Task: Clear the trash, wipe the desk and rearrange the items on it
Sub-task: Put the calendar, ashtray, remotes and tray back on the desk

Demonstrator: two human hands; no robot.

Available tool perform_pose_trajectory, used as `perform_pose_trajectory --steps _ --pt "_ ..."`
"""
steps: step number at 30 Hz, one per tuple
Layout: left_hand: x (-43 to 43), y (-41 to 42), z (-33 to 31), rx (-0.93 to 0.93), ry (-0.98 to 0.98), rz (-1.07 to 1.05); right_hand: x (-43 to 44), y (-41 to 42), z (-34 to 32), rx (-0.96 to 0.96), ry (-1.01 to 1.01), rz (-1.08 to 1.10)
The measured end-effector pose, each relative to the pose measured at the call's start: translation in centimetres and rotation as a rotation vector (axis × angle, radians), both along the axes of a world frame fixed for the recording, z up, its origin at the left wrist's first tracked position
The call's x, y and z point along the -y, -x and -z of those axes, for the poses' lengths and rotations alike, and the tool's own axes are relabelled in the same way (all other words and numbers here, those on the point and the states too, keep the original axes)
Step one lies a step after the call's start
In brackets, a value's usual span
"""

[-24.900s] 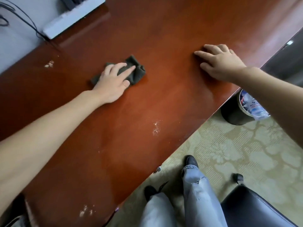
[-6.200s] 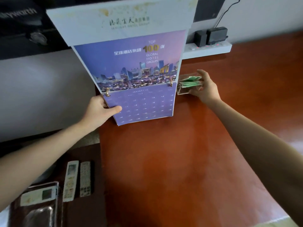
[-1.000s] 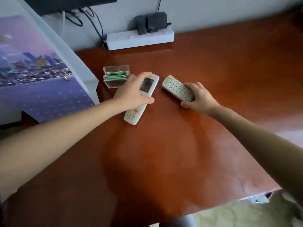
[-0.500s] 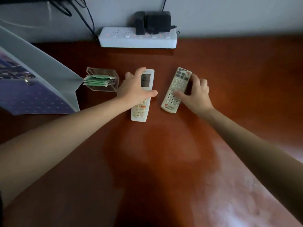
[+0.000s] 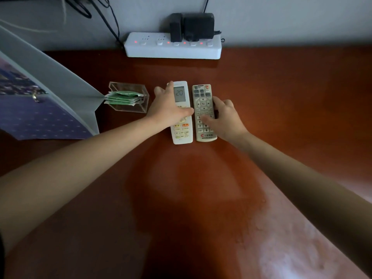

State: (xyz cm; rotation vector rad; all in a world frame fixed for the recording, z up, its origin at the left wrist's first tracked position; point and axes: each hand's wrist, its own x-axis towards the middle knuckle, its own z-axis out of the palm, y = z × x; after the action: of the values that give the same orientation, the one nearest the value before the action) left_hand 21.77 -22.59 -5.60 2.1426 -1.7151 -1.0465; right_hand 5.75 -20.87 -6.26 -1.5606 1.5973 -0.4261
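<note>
Head: left hand point(image 5: 168, 110) grips white remote point(image 5: 180, 94), right hand point(image 5: 227, 120) grey remote point(image 5: 202, 97).

power strip point(image 5: 173, 48) against wall point(image 5: 281, 17) | two black adapters point(image 5: 191, 27) plugged in | cables point(image 5: 104, 17) left

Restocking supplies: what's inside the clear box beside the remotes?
The clear box holds a stack of green-and-white packets; anything beneath the stack is hidden, and their labels are unreadable.

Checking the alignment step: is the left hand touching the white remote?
Touching. The head view shows the left hand gripping the white remote, thumb across its buttons, fingers along its left edge.
</note>
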Motion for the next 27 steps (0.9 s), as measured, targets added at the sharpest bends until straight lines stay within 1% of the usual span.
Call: perform_pose_trajectory --steps 5,9,11,13,15,17,21,23,25,27 --pt "0.3 -0.4 -0.1 -0.017 -0.021 0.042 -0.2 -0.5 0.3 0.002 0.001 0.045" --pt "0.4 -0.5 -0.4 -0.048 -0.035 0.077 -0.2 -0.5 0.1 -0.002 -0.018 0.039" --pt "0.2 -0.7 -0.6 -0.054 -0.023 0.076 -0.3 -0.4 0.0 0.009 -0.032 0.047" --pt "-0.6 -1.0 -1.2 -0.020 0.010 0.102 -0.7 -0.4 0.0 -0.006 -0.028 0.084" --pt "-1.9 -1.5 -1.8 0.049 0.062 0.183 -1.8 -0.4 -0.1 -0.098 0.041 0.105" --pt "-3.6 -2.4 -2.2 0.096 0.112 0.300 -3.4 -0.5 -0.2 -0.185 0.156 0.089" --pt "-7.1 -5.3 -2.8 0.198 0.238 0.584 -7.4 -2.0 -0.5 -0.271 0.339 -0.022" --pt "-8.9 -7.2 -2.8 0.255 0.301 0.684 -9.7 -3.3 -0.8 -0.359 0.427 -0.061" --pt "-10.8 -9.6 -2.6 0.308 0.340 0.760 -12.0 -5.1 -1.0 -0.427 0.483 -0.093" --pt "-12.6 -12.1 -2.2 0.398 0.389 0.871 -14.8 -7.1 -0.9 -0.498 0.513 -0.154"
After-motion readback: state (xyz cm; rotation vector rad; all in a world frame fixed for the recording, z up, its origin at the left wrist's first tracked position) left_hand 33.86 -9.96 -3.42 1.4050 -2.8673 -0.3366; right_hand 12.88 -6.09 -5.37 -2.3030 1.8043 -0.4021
